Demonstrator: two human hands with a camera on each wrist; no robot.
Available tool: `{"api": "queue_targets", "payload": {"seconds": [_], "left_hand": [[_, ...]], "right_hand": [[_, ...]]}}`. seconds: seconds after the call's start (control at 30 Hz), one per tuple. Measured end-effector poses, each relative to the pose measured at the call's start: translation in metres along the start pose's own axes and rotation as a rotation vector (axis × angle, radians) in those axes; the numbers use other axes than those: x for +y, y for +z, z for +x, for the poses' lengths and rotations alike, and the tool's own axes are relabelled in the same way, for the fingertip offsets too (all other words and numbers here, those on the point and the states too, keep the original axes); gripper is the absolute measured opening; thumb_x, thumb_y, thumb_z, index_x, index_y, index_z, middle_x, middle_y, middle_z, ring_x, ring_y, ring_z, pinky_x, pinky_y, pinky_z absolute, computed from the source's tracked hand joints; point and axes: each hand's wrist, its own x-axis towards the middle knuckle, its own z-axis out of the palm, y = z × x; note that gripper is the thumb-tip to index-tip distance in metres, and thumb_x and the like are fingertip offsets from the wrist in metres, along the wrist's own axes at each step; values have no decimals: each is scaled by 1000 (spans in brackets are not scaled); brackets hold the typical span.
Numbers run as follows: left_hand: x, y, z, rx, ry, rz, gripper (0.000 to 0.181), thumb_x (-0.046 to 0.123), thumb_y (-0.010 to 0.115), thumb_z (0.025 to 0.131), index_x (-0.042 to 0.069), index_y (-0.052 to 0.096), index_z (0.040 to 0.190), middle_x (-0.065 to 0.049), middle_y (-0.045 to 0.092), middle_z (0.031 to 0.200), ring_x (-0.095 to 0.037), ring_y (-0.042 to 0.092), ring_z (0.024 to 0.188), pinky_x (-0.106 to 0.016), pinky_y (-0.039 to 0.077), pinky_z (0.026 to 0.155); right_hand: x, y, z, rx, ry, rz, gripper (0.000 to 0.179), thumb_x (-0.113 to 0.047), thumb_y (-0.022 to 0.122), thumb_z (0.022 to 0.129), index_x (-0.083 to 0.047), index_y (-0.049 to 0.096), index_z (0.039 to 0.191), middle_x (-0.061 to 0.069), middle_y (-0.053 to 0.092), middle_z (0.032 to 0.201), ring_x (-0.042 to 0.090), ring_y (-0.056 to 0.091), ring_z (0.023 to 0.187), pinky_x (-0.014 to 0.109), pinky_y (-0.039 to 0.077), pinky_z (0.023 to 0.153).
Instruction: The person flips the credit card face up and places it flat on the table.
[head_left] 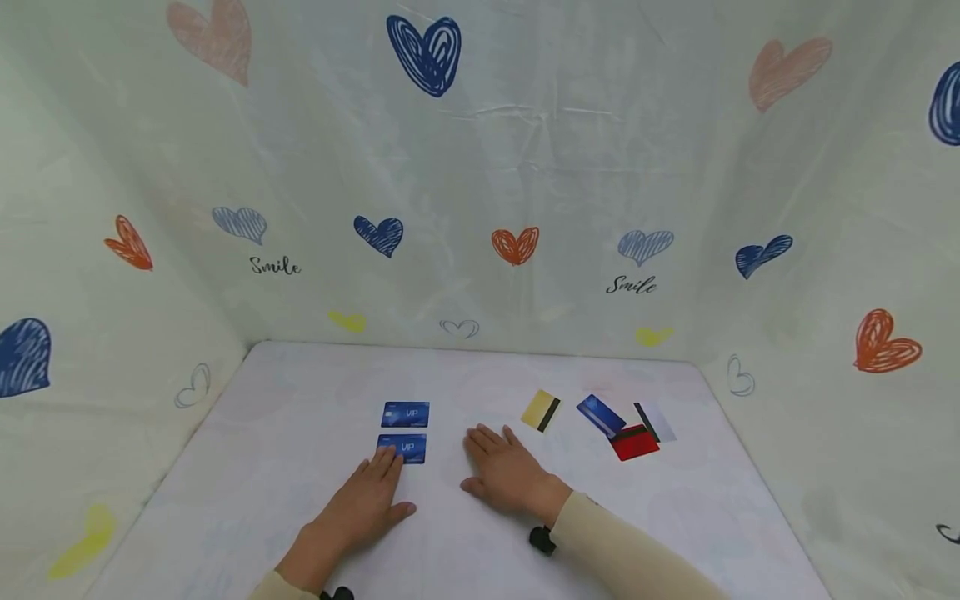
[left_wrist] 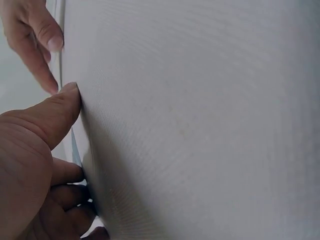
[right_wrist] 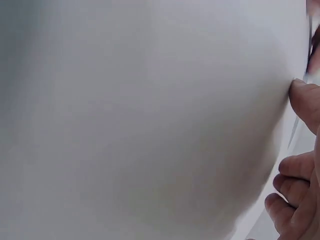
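Note:
Two blue VIP cards lie one above the other, left of centre on the white table in the head view. Straight fingertips of my left hand [head_left: 365,498] rest on the lower edge of the nearer blue card [head_left: 413,447]. Just beyond it is the farther blue card [head_left: 407,414], with a narrow gap between the two. My right hand [head_left: 504,471] lies palm down on the tabletop, fingers extended, nearest to a gold card [head_left: 541,411] with a dark stripe. In the left wrist view, the left thumb [left_wrist: 65,107] touches the white surface.
At the right, a red card [head_left: 635,443] overlaps a third blue card [head_left: 600,416] and a pale card [head_left: 660,422] with a dark stripe. The white table [head_left: 675,533] meets a hanging curtain [head_left: 570,192] printed with hearts at its back and sides.

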Motion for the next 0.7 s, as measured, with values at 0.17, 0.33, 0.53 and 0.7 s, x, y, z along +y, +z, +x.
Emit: {"api": "queue_targets", "payload": {"seconds": [0.17,0.33,0.53,0.7], "left_hand": [[0,1,0,-1,-3,-2,83,45,73,99,-8,44,155,-27,35,167,-43,29,158,-60,27,126],[2,2,1,-17,-12,2,83,46,72,99,-7,43,156,-26,34,168,-43,28,158,-60,27,126],[2,1,4,-5,-5,19,83,46,73,98,-7,43,156,-26,34,167,-43,29,158,-60,27,126],[3,0,3,-26,-22,13,84,45,73,98,-7,43,156,-27,34,168,-44,28,158,-60,26,126]], "right_hand": [[47,-5,-17,72,93,18,74,-49,61,105,-3,42,160,13,40,168,33,34,158,62,27,126],[85,-7,-31,115,207,58,73,-46,65,103,0,45,156,19,42,165,38,37,155,67,26,124],[93,-4,-31,123,277,68,73,-48,66,102,0,46,154,20,44,164,38,37,155,69,24,124],[91,-2,-26,113,273,103,72,-47,65,103,2,47,153,21,44,163,39,37,155,70,23,124]]}}
